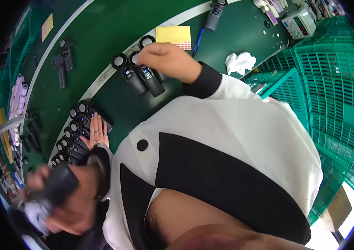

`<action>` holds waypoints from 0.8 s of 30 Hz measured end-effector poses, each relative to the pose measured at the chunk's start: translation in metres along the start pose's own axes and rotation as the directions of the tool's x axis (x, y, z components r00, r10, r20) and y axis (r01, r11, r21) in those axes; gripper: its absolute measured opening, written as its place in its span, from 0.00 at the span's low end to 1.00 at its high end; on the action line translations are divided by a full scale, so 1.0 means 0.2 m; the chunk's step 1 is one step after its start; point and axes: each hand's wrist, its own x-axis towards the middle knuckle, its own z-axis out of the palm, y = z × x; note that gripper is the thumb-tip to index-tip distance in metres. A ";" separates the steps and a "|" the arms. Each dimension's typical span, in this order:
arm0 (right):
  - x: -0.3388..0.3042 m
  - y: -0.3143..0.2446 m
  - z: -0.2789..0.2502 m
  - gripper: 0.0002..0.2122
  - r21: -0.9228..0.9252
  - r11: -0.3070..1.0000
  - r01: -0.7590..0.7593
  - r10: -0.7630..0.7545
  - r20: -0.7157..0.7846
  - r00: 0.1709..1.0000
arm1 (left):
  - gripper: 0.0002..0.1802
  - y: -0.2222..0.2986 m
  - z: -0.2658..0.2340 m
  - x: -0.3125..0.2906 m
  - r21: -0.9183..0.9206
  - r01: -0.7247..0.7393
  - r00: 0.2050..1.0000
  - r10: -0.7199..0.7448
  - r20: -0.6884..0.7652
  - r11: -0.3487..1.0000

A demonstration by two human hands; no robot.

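Note:
My right hand [166,60] is closed over the round head of a black handheld gimbal [153,84]. Its fingertips are partly hidden. More gimbals of this sort, with white-faced round heads and small lit displays, lie around it, one gimbal [134,81] just to the left. Lower left, my left hand [98,130] lies flat with its fingers stretched out, against the near side of a tight row of similar gimbals [75,141]. Nothing is gripped in it.
A co-worker's blurred hand [70,204] holds a dark object [61,186] at the lower left. Yellow paper [172,35], a blue pen [198,43], another gimbal [215,16] and crumpled white cloth [240,62] lie beyond. Green crates [331,79] stand right, near a metered box [298,24].

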 end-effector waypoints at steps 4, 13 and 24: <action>0.04 0.08 -0.15 0.10 -0.083 0.997 -0.012 -0.003 -0.173 0.985 | 0.13 -0.40 -0.01 0.00 0.029 0.753 0.648 -0.733 -0.208 0.658; 0.05 0.25 -0.22 0.11 -0.264 0.955 -0.134 0.079 -0.209 0.975 | 0.13 -1.84 0.08 -0.04 0.204 0.765 0.558 -0.786 0.265 0.611; 0.27 0.74 -0.02 0.24 -0.669 0.708 -0.225 -0.016 -0.335 0.942 | 0.11 -1.65 0.03 -0.03 -0.281 0.943 0.217 -0.971 0.103 0.181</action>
